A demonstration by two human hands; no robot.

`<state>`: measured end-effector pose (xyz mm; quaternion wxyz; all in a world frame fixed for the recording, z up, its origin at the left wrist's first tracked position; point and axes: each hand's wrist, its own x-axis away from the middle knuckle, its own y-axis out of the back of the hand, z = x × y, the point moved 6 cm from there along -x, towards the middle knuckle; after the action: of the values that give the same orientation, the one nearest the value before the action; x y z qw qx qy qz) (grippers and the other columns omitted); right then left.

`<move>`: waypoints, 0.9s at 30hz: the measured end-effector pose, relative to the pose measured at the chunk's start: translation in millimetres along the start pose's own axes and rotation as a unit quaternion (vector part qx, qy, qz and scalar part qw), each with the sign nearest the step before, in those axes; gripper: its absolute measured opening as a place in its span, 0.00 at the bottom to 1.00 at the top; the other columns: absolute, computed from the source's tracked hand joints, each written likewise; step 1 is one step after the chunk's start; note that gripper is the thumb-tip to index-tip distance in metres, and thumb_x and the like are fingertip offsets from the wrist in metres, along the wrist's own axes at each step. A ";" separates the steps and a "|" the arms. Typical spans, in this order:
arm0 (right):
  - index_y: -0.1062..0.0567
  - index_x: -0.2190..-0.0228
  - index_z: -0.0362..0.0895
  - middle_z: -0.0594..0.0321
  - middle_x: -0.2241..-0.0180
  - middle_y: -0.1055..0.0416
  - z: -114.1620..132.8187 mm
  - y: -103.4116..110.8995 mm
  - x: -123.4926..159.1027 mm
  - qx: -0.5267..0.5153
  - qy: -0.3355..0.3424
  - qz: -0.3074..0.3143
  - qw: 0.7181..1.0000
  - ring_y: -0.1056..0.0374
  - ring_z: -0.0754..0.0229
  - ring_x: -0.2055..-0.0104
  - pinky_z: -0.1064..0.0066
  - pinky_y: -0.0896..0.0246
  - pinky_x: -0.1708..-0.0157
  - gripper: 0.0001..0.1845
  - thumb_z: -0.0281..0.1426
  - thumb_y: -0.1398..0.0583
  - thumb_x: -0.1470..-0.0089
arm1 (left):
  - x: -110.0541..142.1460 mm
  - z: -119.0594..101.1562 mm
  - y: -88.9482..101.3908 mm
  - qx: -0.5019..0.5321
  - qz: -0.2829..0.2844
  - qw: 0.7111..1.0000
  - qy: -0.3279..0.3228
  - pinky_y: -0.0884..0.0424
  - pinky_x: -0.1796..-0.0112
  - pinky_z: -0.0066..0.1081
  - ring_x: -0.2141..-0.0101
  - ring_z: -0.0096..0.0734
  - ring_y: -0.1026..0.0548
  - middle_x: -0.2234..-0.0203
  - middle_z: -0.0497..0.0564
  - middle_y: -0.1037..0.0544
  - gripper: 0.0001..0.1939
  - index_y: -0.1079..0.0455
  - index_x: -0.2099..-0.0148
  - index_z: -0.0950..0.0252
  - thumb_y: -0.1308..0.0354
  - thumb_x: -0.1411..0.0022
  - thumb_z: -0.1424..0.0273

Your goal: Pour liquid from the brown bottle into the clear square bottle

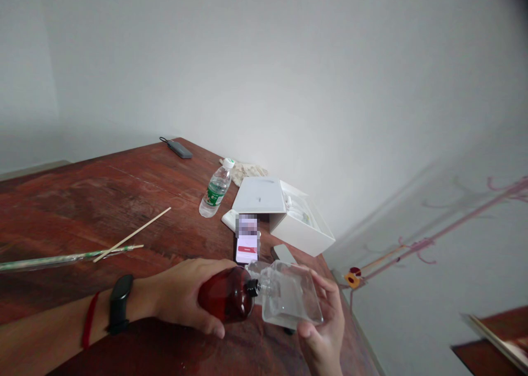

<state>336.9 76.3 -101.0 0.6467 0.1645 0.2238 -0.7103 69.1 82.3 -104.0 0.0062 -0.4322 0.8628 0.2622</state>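
"Gripping that reddish-brown plastic bottle sideways in the left hand, aren't they?"

"Yes, fingers wrapped round it, and the right hand is closed on a square clear glass bottle."

"Do the two touch?"

"The black collar meets the glass neck, both held above the wooden tabletop, near its edge."

"Is anything done yet? Has anything passed between them?"

"Can't tell from here. The brown plastic is dark, and the glass only shines, so how much sits in either is hidden."

"What's nearby?"

"A smartphone just beyond the hands, then a white box with its lid raised, and a water bottle beside it."
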 end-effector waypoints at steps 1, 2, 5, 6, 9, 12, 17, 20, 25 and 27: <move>0.25 0.47 0.51 0.49 0.48 0.17 0.6 -0.3 -0.2 0.001 0.001 0.001 1.000 0.18 0.33 0.47 0.45 0.19 0.53 0.48 0.58 0.20 0.66 | -0.1 0.0 0.2 -0.002 -0.001 1.000 0.000 0.23 0.48 0.41 0.46 0.59 0.19 0.45 0.53 0.17 0.45 0.24 0.38 0.55 0.28 0.49 0.34; 0.25 0.47 0.51 0.49 0.48 0.17 1.0 -0.3 -0.4 0.002 0.001 0.002 1.000 0.18 0.34 0.47 0.46 0.19 0.53 0.48 0.58 0.20 0.65 | -0.2 -0.1 0.2 -0.003 -0.001 1.000 -0.001 0.23 0.48 0.41 0.46 0.60 0.20 0.45 0.53 0.17 0.45 0.24 0.38 0.55 0.29 0.49 0.33; 0.26 0.47 0.51 0.48 0.47 0.17 2.5 -0.2 -0.8 0.014 0.006 0.010 1.000 0.18 0.33 0.46 0.45 0.19 0.53 0.48 0.59 0.21 0.64 | -0.8 -0.8 0.5 -0.001 -0.001 1.000 -0.005 0.22 0.49 0.41 0.47 0.60 0.20 0.46 0.54 0.17 0.45 0.24 0.39 0.56 0.29 0.49 0.33; 0.26 0.47 0.51 0.47 0.47 0.17 3.0 -0.3 -0.8 0.018 0.007 0.013 1.000 0.18 0.32 0.46 0.45 0.20 0.53 0.48 0.59 0.21 0.63 | -0.9 -1.1 0.4 -0.001 -0.001 1.000 -0.005 0.22 0.49 0.41 0.47 0.60 0.19 0.47 0.54 0.17 0.45 0.23 0.39 0.56 0.29 0.50 0.33; 0.26 0.47 0.50 0.46 0.47 0.17 3.4 -0.5 -0.2 0.016 0.005 0.011 1.000 0.17 0.32 0.47 0.46 0.20 0.54 0.48 0.58 0.21 0.64 | -0.7 -1.6 -0.3 -0.001 -0.002 1.000 -0.003 0.22 0.50 0.41 0.48 0.60 0.19 0.47 0.54 0.17 0.44 0.24 0.39 0.56 0.28 0.50 0.34; 0.25 0.47 0.50 0.46 0.48 0.17 1.7 0.5 -0.1 -0.002 -0.001 -0.001 1.000 0.17 0.32 0.49 0.47 0.19 0.55 0.49 0.57 0.20 0.66 | -0.1 -1.9 -1.2 -0.002 -0.008 1.000 -0.006 0.23 0.48 0.41 0.48 0.59 0.19 0.46 0.53 0.17 0.44 0.24 0.38 0.56 0.28 0.48 0.35; 0.25 0.47 0.50 0.46 0.48 0.17 0.4 2.1 -1.8 0.007 0.025 0.017 1.000 0.17 0.33 0.49 0.48 0.19 0.55 0.47 0.57 0.20 0.63 | 0.6 1.5 -1.1 -0.008 -0.008 1.000 -0.002 0.23 0.48 0.41 0.47 0.59 0.19 0.46 0.53 0.17 0.44 0.25 0.38 0.55 0.27 0.49 0.37; 0.26 0.46 0.50 0.46 0.48 0.17 0.3 2.9 -1.8 0.017 0.025 0.021 0.999 0.17 0.32 0.49 0.47 0.19 0.56 0.47 0.58 0.21 0.62 | 0.5 1.0 -1.1 0.000 0.000 1.000 -0.006 0.23 0.49 0.40 0.47 0.58 0.19 0.45 0.52 0.17 0.44 0.25 0.37 0.55 0.26 0.49 0.38; 0.27 0.46 0.52 0.47 0.47 0.18 1.6 0.3 -0.6 0.012 0.013 0.023 1.000 0.17 0.32 0.48 0.43 0.21 0.53 0.47 0.59 0.22 0.62 | -0.1 -1.0 -1.1 0.003 -0.004 1.000 -0.004 0.23 0.49 0.40 0.46 0.60 0.20 0.45 0.54 0.17 0.43 0.25 0.38 0.56 0.26 0.48 0.37; 0.27 0.47 0.51 0.47 0.47 0.18 2.5 -0.7 -0.4 0.017 0.013 0.021 1.000 0.17 0.32 0.48 0.44 0.20 0.54 0.47 0.59 0.22 0.62 | -0.4 -0.9 -1.2 0.003 -0.005 1.000 -0.008 0.23 0.48 0.40 0.47 0.59 0.19 0.46 0.53 0.17 0.43 0.25 0.38 0.56 0.27 0.48 0.37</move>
<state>336.4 75.3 -98.6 0.6554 0.1892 0.2164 -0.6985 70.5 81.7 -103.7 0.0156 -0.4341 0.8614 0.2632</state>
